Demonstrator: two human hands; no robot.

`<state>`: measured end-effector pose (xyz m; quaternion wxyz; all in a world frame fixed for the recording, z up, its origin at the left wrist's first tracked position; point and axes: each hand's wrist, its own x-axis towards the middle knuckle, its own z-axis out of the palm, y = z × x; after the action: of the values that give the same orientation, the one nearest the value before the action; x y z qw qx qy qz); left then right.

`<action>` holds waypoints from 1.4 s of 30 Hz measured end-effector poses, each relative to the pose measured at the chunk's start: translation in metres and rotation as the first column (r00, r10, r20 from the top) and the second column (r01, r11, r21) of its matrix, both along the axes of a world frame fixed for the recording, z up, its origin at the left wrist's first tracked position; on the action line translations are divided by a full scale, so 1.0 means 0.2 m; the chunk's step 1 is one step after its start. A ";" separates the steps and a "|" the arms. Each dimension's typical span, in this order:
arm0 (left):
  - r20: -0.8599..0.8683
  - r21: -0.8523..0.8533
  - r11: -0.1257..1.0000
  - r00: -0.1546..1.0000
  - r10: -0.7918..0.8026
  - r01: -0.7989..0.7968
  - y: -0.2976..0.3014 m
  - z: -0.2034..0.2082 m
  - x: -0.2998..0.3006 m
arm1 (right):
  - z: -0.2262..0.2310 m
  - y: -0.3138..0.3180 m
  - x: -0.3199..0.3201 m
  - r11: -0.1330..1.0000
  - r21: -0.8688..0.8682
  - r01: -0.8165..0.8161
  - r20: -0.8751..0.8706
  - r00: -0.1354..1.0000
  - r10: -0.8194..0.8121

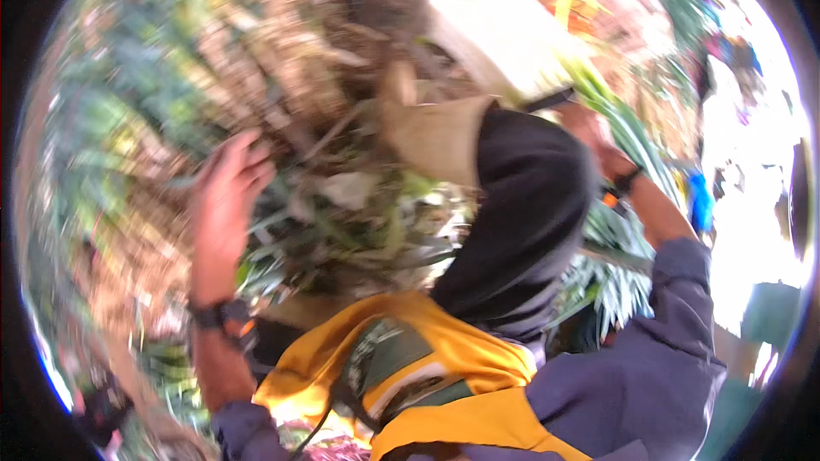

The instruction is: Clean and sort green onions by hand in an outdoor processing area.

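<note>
In the head view, which is strongly blurred by motion, the left hand (231, 188) is held with its fingers apart, above or beside a mass of green leaves and dry stalks. The dry stalks (273, 68) lie ahead of this hand and to its right, and a small pale piece (350, 189) lies to its right, among the plant litter. The right hand (591, 132) is just beyond the bent knee (547, 162) in black trousers. A dark narrow object (549, 101) is at its fingers, pointing to the left; because of the blur I cannot tell if the hand is clamped on it. Long green leaves (632, 132) run just beside the right hand, on its right side. Ahead of it and to its left, there is a bright white surface (504, 34). Behind the left hand, its wrist carries a dark band (224, 318), and yellow-orange cloth (478, 423) covers the person's front, between the two forearms.
</note>
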<state>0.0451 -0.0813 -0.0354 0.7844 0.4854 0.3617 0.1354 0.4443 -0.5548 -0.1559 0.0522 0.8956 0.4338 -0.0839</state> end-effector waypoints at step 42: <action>-0.439 0.865 0.501 0.511 0.740 0.017 1.23 -1.09 -1.13 | -0.46 3.53 -1.89 0.824 0.541 -0.171 -0.563 0.654 0.505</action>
<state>-0.1818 0.1646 -0.2539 0.1877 0.6792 0.6681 0.2388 0.0653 0.1520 -0.2481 -0.3012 0.6863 0.5921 -0.2961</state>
